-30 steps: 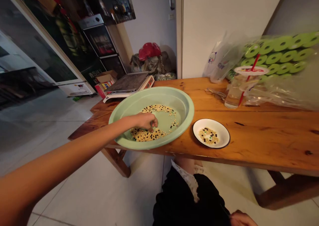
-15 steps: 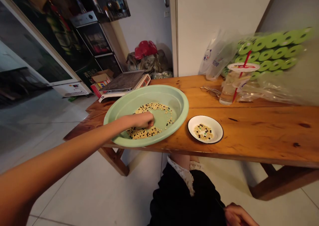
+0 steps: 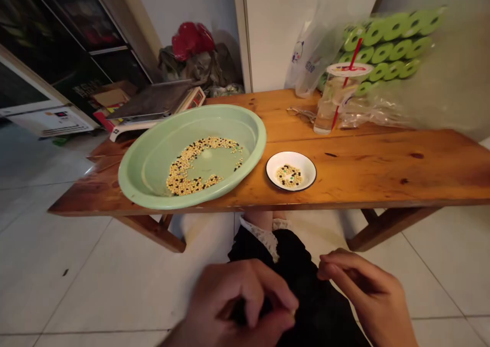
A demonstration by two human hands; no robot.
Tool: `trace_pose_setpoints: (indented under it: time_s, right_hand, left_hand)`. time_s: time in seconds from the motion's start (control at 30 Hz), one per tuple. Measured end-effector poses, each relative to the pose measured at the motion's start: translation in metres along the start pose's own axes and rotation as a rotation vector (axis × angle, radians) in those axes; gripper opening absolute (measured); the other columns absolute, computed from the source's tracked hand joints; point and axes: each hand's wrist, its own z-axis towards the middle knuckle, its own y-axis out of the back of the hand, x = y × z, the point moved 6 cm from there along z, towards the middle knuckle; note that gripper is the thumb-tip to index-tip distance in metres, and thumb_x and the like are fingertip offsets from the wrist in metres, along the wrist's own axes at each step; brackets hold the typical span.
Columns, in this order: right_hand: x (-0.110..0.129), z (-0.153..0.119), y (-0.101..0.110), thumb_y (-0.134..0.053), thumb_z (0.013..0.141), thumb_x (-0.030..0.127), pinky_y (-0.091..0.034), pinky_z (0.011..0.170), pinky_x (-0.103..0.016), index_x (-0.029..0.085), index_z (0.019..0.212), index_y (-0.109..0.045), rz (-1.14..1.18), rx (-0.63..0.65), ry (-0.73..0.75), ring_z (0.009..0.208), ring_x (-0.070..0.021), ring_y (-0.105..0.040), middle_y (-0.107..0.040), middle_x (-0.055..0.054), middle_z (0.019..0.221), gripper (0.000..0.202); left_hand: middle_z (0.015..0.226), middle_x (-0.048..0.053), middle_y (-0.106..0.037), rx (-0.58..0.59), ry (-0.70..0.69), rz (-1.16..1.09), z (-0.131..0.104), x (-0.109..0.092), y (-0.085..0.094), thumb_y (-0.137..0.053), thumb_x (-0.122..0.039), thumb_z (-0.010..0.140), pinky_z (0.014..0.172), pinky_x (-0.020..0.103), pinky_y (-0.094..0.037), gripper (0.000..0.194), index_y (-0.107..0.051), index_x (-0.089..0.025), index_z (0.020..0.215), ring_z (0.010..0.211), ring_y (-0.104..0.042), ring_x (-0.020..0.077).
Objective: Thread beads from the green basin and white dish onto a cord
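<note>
My left hand (image 3: 248, 298) is above my lap, thumb and forefinger pinched on a tiny yellowish bead (image 3: 293, 313), of which only an edge shows. To its right, my right hand (image 3: 363, 291) is closed in a pinch, and what its fingertips hold, if anything, cannot be made out. Beyond them on the bench is a wide green basin (image 3: 141, 183) holding a curved band of small yellow and black beads (image 3: 187, 166). A white enamel dish (image 3: 309, 169) with a dark rim stands right of the basin with similar beads (image 3: 290, 176), a few of them green.
The wooden bench (image 3: 383, 168) runs across in front of my knees. A flat-topped scale (image 3: 153, 102) sits behind the basin. A lidded cup (image 3: 329, 102) with a red straw, glasses (image 3: 302, 114) and a plastic-wrapped pack of green rolls (image 3: 383, 51) are at the back right.
My left hand has come out of the basin and back over my lap, pinching a bead. My right hand has risen further into view. The view has tilted down and shifted right.
</note>
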Motion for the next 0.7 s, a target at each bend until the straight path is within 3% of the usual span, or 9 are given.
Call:
trace_pose_setpoints:
  time_s: [0.1, 0.17, 0.2, 0.43, 0.53, 0.7]
  right_hand:
    - [0.036, 0.0, -0.014, -0.063, 0.084, 0.008, -0.059, 0.07, -0.017, 0.026, 0.085, -0.073, 0.077, 0.117, 0.137, 0.077, -0.0136, -0.074, -0.076, 0.0, 0.081, 0.021]
    - [0.042, -0.003, -0.022, -0.057, 0.087, 0.005, -0.061, 0.074, -0.019, 0.026, 0.089, -0.069, 0.162, 0.13, 0.113, 0.084, -0.0132, -0.074, -0.075, -0.001, 0.095, 0.024]
    - [0.042, -0.004, -0.026, -0.054, 0.088, 0.004, -0.061, 0.075, -0.02, 0.026, 0.089, -0.066, 0.195, 0.127, 0.097, 0.085, -0.0126, -0.074, -0.074, -0.001, 0.1, 0.025]
    - [0.045, -0.011, -0.033, -0.054, 0.084, -0.001, -0.06, 0.08, -0.025, 0.024, 0.09, -0.057, 0.123, 0.101, 0.135, 0.089, -0.0138, -0.074, -0.074, -0.003, 0.102, 0.026]
    - [0.054, -0.008, -0.033, -0.054, 0.079, -0.003, -0.061, 0.075, -0.024, 0.023, 0.087, -0.055, 0.092, 0.116, 0.154, 0.085, -0.0139, -0.074, -0.075, -0.003, 0.1, 0.028]
    - [0.063, -0.002, -0.036, -0.055, 0.077, -0.003, -0.062, 0.078, -0.022, 0.023, 0.084, -0.057, 0.048, 0.149, 0.167, 0.089, -0.0138, -0.075, -0.076, -0.002, 0.1, 0.027]
  left_hand:
    - [0.069, 0.0, -0.072, 0.123, 0.378, -0.245, -0.035, 0.06, -0.023, -0.074, -0.006, 0.074, 0.058, 0.019, -0.057, 0.039, -0.041, -0.021, 0.061, 0.061, -0.067, 0.0116]
    - [0.075, -0.001, -0.073, 0.128, 0.538, -0.374, -0.037, 0.082, -0.026, -0.074, -0.003, 0.073, 0.069, 0.019, -0.057, 0.04, -0.04, -0.021, 0.064, 0.073, -0.069, 0.0113]
    - [0.076, -0.001, -0.073, 0.126, 0.553, -0.394, -0.034, 0.086, -0.025, -0.074, -0.002, 0.074, 0.072, 0.019, -0.057, 0.04, -0.04, -0.021, 0.065, 0.075, -0.069, 0.011]
    - [0.081, -0.002, -0.072, 0.127, 0.41, -0.362, -0.028, 0.073, -0.02, -0.07, 0.003, 0.077, 0.073, 0.02, -0.059, 0.039, -0.04, -0.02, 0.068, 0.077, -0.069, 0.0104]
    - [0.082, -0.002, -0.073, 0.155, 0.278, -0.297, -0.028, 0.067, -0.019, -0.067, 0.006, 0.077, 0.073, 0.019, -0.06, 0.038, -0.041, -0.02, 0.069, 0.077, -0.07, 0.0103]
    - [0.081, -0.002, -0.071, 0.102, 0.066, -0.152, -0.023, 0.054, -0.016, -0.064, 0.013, 0.073, 0.074, 0.019, -0.061, 0.039, -0.042, -0.02, 0.07, 0.078, -0.069, 0.01]
